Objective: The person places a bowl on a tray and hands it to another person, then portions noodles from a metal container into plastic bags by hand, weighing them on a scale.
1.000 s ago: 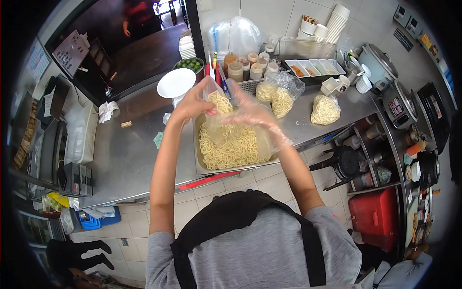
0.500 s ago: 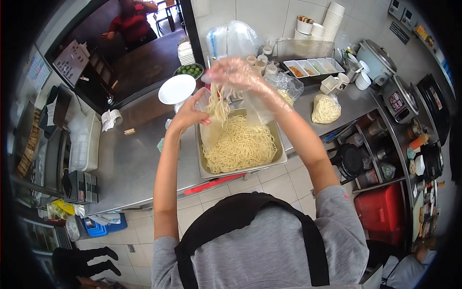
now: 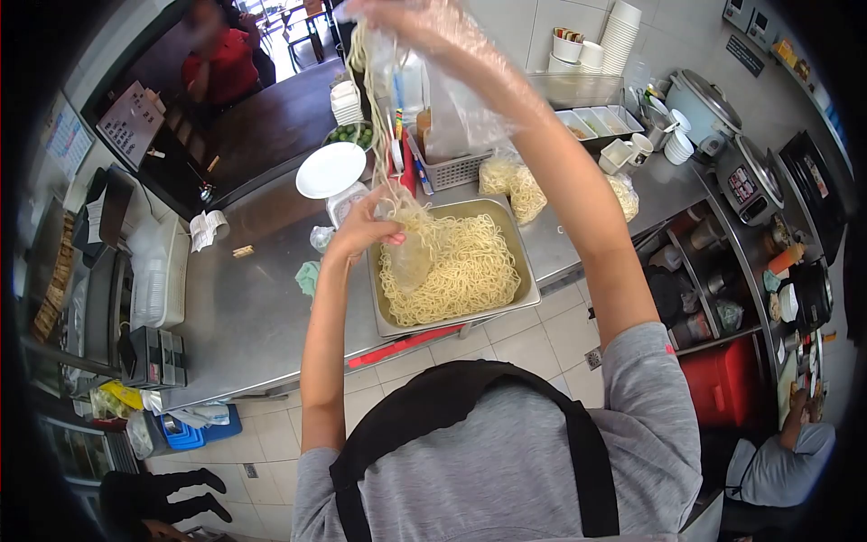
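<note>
A metal tray [image 3: 533,285] on the counter holds a broad heap of yellow noodles [image 3: 470,275]. Over its left side, my left hand [image 3: 364,235] grips a small clear plastic bag [image 3: 412,262] with some noodles in its mouth. My right hand [image 3: 402,23], covered by a clear plastic glove, is raised high toward the top of the view. Its fingers are closed on long noodle strands [image 3: 368,90], which hang down to the bag's opening.
Behind the tray are a white plate [image 3: 331,170], a grey basket [image 3: 456,170] and bagged noodles [image 3: 526,194]. A green cloth [image 3: 308,277] lies left. Condiment trays [image 3: 591,120] and a rice cooker [image 3: 709,104] stand right. A co-worker [image 3: 786,465] is at lower right.
My right hand has risen sharply, drawing the noodle strands out long above the bag. My left hand has dropped slightly with the bag. The co-worker at lower right shows more.
</note>
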`<action>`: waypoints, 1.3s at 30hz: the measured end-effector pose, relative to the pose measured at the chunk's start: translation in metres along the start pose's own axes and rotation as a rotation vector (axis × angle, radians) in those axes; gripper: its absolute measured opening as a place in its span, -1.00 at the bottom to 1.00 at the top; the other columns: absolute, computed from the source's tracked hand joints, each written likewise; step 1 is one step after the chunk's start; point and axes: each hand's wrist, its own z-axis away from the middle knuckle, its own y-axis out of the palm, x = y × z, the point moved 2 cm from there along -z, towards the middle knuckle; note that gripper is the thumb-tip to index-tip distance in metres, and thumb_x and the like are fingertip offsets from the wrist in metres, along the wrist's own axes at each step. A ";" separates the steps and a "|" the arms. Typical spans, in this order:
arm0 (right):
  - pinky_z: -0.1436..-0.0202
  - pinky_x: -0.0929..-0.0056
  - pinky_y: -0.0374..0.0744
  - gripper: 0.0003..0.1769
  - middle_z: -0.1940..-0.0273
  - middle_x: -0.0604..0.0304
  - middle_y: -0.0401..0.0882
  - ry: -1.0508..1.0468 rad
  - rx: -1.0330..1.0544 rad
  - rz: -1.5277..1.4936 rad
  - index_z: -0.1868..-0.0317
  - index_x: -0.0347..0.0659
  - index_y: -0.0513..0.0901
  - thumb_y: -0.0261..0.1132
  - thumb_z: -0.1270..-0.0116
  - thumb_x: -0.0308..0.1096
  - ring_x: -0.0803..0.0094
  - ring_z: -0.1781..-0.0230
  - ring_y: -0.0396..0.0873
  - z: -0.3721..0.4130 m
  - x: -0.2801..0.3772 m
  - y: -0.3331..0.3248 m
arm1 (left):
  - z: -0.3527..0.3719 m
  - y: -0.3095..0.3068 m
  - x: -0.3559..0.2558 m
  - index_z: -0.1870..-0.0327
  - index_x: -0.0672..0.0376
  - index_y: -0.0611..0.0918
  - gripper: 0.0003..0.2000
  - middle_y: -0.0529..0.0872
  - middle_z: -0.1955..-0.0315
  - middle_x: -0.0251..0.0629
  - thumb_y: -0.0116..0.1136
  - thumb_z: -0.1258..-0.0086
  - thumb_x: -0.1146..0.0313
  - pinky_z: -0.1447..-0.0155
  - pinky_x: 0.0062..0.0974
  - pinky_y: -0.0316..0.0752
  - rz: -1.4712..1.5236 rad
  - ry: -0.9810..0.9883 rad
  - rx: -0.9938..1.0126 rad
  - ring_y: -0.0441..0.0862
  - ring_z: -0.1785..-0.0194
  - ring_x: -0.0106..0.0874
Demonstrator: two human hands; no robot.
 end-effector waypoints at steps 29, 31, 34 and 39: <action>-0.03 0.32 0.49 -0.45 0.12 0.01 0.63 0.556 0.405 -0.174 0.06 -0.25 0.62 0.39 -0.01 -0.02 0.20 0.09 0.59 0.185 -0.178 0.127 | 0.017 -0.025 0.024 -0.41 0.25 0.15 -0.19 0.25 -0.31 0.10 0.11 0.00 0.71 0.34 -0.56 0.58 -0.371 0.079 -0.078 0.64 0.41 -0.51; 0.15 0.36 0.53 -0.64 0.27 0.16 0.68 0.398 0.274 -0.326 0.22 -0.19 0.68 0.31 -0.12 -0.09 0.24 0.28 0.63 0.157 -0.139 0.118 | 0.013 -0.022 0.021 -0.40 0.29 0.16 -0.20 0.32 -0.26 0.08 0.12 -0.01 0.71 0.34 -0.57 0.58 -0.301 0.094 -0.086 0.64 0.40 -0.51; 0.17 0.35 0.51 -0.67 0.29 0.13 0.66 0.221 0.301 0.466 0.24 -0.07 0.67 0.22 -0.14 -0.03 0.21 0.27 0.62 0.135 -0.130 0.144 | 0.008 -0.014 0.000 -0.38 0.35 0.16 -0.22 0.50 -0.07 0.01 0.13 -0.01 0.70 0.34 -0.58 0.58 -0.202 0.082 -0.074 0.64 0.41 -0.52; 0.09 0.26 0.53 -0.63 0.25 -0.05 0.62 0.382 0.500 0.555 0.24 -0.25 0.65 0.23 -0.12 -0.10 0.15 0.11 0.60 0.130 -0.106 0.145 | 0.006 -0.009 -0.040 -0.38 0.32 0.20 -0.22 0.63 0.11 -0.05 0.13 0.01 0.71 0.33 -0.59 0.59 -0.183 0.065 -0.027 0.65 0.42 -0.51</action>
